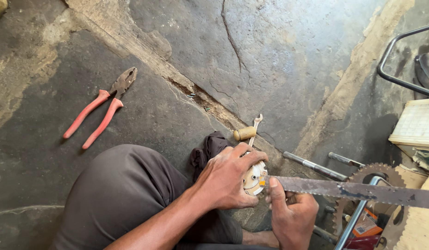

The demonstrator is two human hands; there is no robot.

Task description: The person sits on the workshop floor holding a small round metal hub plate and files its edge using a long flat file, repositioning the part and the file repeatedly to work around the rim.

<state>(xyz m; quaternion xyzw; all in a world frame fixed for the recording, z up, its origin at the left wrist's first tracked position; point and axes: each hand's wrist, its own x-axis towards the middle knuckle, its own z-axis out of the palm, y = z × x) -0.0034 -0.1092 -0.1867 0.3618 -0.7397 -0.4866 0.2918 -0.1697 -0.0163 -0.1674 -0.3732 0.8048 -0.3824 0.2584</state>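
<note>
My left hand (226, 178) is closed around a round cream-coloured part (254, 178) with small holes, held over my bent knee. My right hand (290, 213) grips the near end of a long rusty toothed blade (353, 190), a hacksaw-like strip that runs off to the right edge. The blade's end rests against the round part, right beside my left thumb. A dark cloth (209, 146) lies just behind my left hand.
Red-handled pliers (101, 109) lie on the cracked concrete floor (270, 55) to the left. A small wrench (255, 127) and a wooden handle (244, 133) lie behind my hands. Metal rods (316, 166), a toothed sprocket (376, 173), a metal frame (392, 60) and wooden pieces (415, 125) crowd the right side.
</note>
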